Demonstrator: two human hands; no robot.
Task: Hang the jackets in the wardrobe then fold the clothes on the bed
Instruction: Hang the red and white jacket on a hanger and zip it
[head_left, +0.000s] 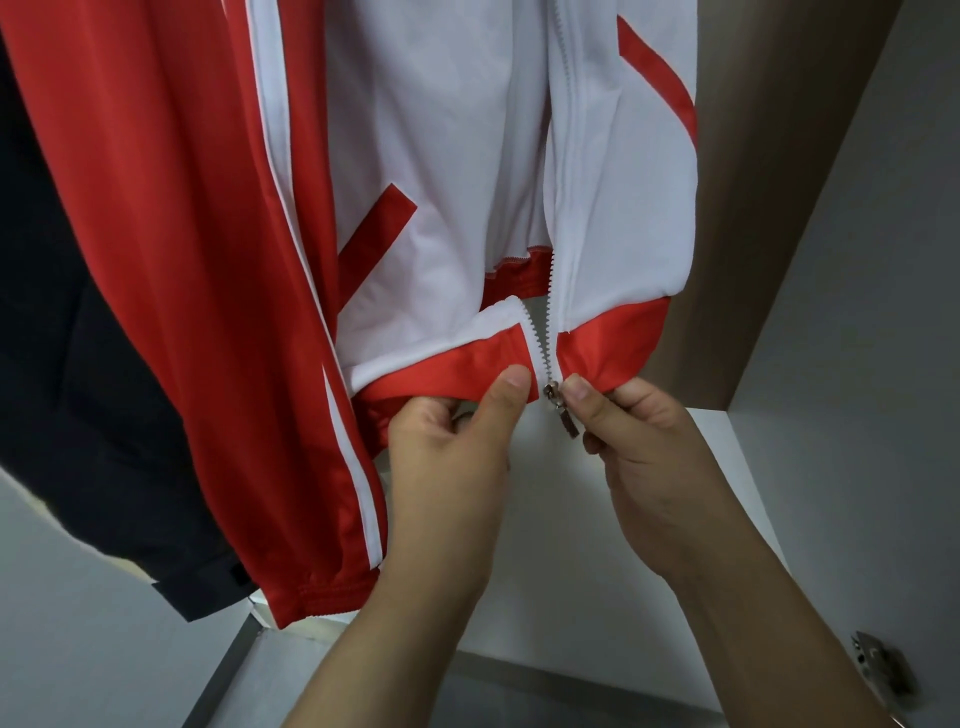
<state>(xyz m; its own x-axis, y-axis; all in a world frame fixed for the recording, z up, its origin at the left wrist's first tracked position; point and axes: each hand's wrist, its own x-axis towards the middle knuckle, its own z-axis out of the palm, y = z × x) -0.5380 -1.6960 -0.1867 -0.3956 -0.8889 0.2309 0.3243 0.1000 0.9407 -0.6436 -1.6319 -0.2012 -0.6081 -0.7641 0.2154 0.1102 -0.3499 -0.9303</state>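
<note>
A red and white jacket (441, 171) is seen hanging inside the wardrobe (831, 260), its long axis vertical and its red hem pointing down. The hem's left side is pinched by the left hand (452, 447); the right side, at the zipper slider (551, 391), is pinched by the right hand (644, 441). A dark garment (67, 364) hangs beside the jacket's red sleeve (171, 260).

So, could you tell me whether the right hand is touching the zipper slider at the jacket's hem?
Touching. The head view shows the right hand pinching the red hem beside the zipper slider, its thumb tip lying against the slider with no gap visible.
</note>
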